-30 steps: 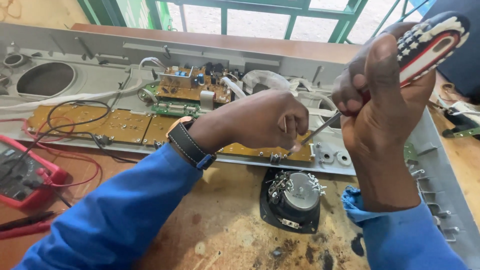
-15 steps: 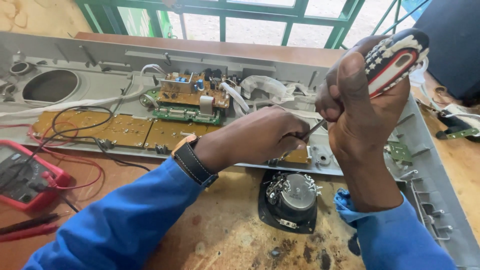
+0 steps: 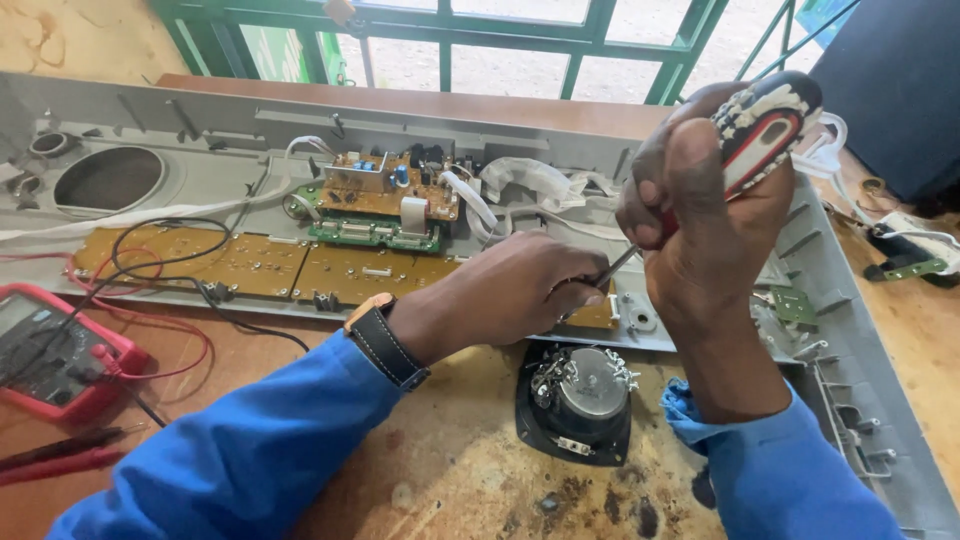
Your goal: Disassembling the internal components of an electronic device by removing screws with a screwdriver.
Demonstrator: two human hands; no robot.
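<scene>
Red, white and black, the moulded handle of the screwdriver (image 3: 765, 125) is sticking up at about one o'clock from the right hand (image 3: 715, 225), whose fingers are wrapped tight around the grip with no gap showing. From that fist the thin metal shaft (image 3: 617, 265) is running down toward seven o'clock, so the tool's long axis is lying on a slant from upper right to lower left, with the tip dropping toward the right-hand end of the tan circuit board strip (image 3: 300, 265) inside the long grey plastic housing (image 3: 480, 130). The left hand (image 3: 510, 290) is coming in from eight o'clock, knuckles up, and its fingers (image 3: 575, 293) are pinching closed around the lower shaft just above the tip; the tip itself is hidden behind them, so whether it is seated in a screw cannot be told. Of the two, the left hand is lying nearer the point of work, while the right is sitting higher and further back along the shaft. Just at six o'clock from the tip, a round loose speaker (image 3: 578, 400) is resting magnet-up on the worn wooden tabletop (image 3: 450, 470). Well apart at nine o'clock, a red multimeter (image 3: 55, 355) is lying with its leads trailing across the housing.
</scene>
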